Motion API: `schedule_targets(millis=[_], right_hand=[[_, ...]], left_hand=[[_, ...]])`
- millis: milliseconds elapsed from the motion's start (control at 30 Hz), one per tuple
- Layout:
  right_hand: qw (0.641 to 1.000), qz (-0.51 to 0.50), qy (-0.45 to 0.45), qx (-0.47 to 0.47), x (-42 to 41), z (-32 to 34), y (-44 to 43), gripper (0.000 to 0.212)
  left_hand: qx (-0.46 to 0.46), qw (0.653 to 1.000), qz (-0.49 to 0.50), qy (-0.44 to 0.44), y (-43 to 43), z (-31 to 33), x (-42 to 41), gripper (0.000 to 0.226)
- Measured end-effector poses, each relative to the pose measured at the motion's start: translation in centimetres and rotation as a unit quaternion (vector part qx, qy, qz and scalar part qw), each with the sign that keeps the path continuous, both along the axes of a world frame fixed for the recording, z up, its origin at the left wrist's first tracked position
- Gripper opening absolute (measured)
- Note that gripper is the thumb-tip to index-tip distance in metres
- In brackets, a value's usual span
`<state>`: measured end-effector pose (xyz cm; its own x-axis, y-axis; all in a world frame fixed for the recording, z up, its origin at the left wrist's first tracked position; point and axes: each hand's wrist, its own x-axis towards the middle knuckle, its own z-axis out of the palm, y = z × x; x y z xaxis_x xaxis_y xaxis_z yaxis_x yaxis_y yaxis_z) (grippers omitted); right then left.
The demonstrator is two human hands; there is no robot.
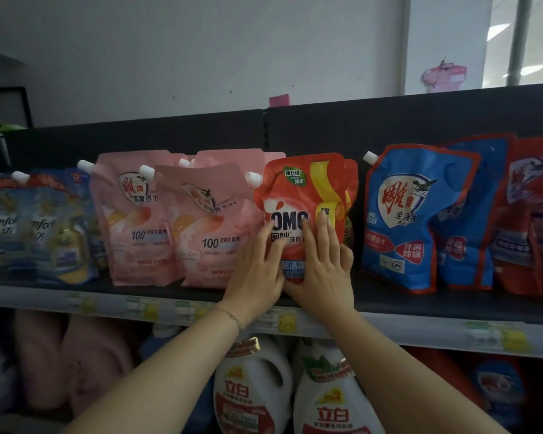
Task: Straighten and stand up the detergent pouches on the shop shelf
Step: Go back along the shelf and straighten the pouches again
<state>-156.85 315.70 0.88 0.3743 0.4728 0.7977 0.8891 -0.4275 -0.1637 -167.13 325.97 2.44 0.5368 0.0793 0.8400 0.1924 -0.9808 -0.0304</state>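
A red OMO detergent pouch (pixel 304 189) stands upright in the middle of the dark shelf (pixel 420 300), with a white spout at its upper left. My left hand (pixel 257 270) lies flat on its lower front, fingers spread. Beside it my right hand (pixel 323 270) presses on the pouch too, thumb wrapped round its right edge. Two pink pouches (pixel 201 227) stand to its left, the front one leaning slightly. On the right a blue pouch (pixel 402 214) stands upright, with more blue and red pouches (pixel 527 214) crowded behind it.
Light-blue Comfort pouches (pixel 44 227) fill the shelf's far left. Price labels (pixel 145 306) run along the shelf's front strip. White detergent jugs (pixel 254 386) and pink items sit on the lower shelf. A white wall rises behind the shelf back panel.
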Motion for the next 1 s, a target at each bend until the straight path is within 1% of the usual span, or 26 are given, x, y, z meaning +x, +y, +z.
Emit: schedule_targets(millis=[33,133,300,367,433,467,567,667,733,800,867,933,1000], right_hand=[[1.000,0.000,0.001,0.000,0.0,0.0,0.1,0.106],[1.000,0.003,0.003,-0.011,0.2,-0.1,0.2,0.105],[0.997,0.017,0.025,-0.068,0.0,1.0,-0.5,0.103],[0.995,0.026,0.028,-0.096,-0.2,1.6,-1.2,0.104],[0.992,0.040,0.018,-0.119,-0.1,2.0,-2.3,0.101],[0.991,0.053,0.007,-0.122,0.0,2.3,-3.0,0.096],[0.990,0.061,-0.038,-0.119,0.5,3.0,-5.2,0.070],[0.991,0.045,-0.089,-0.084,1.6,3.3,-7.4,0.047],[0.992,0.035,-0.102,-0.060,2.7,3.3,-9.0,0.032],[0.993,0.016,-0.096,-0.072,3.8,3.4,-10.9,0.025],[0.992,-0.013,-0.081,-0.093,5.1,3.4,-12.8,0.024],[0.992,-0.040,-0.069,-0.097,6.2,3.3,-14.8,0.024],[0.993,-0.059,-0.059,-0.078,7.1,2.9,-16.6,0.020]], left_hand=[[0.008,1.000,0.007,0.012,0.0,-0.2,-0.1,0.057],[-0.036,0.997,0.004,0.061,-0.5,0.2,-0.3,0.062],[-0.090,0.987,0.011,0.129,-1.4,1.7,-1.0,0.067],[-0.082,0.987,0.032,0.138,-1.9,2.5,-1.3,0.065],[-0.067,0.991,0.036,0.113,-2.5,3.0,-1.2,0.056],[-0.065,0.993,0.031,0.095,-2.7,3.2,-1.0,0.050],[-0.047,0.996,0.042,0.060,-4.0,3.7,-0.1,0.030],[-0.009,0.998,0.028,0.063,-5.9,4.0,1.4,0.024],[0.022,0.997,0.003,0.077,-7.3,4.1,2.5,0.023],[0.045,0.995,-0.007,0.094,-8.7,4.1,3.7,0.022],[0.055,0.992,-0.013,0.114,-10.2,4.2,5.1,0.023],[0.039,0.990,-0.029,0.130,-11.6,4.2,6.7,0.027],[0.002,0.988,-0.032,0.154,-12.7,4.0,8.6,0.034]])
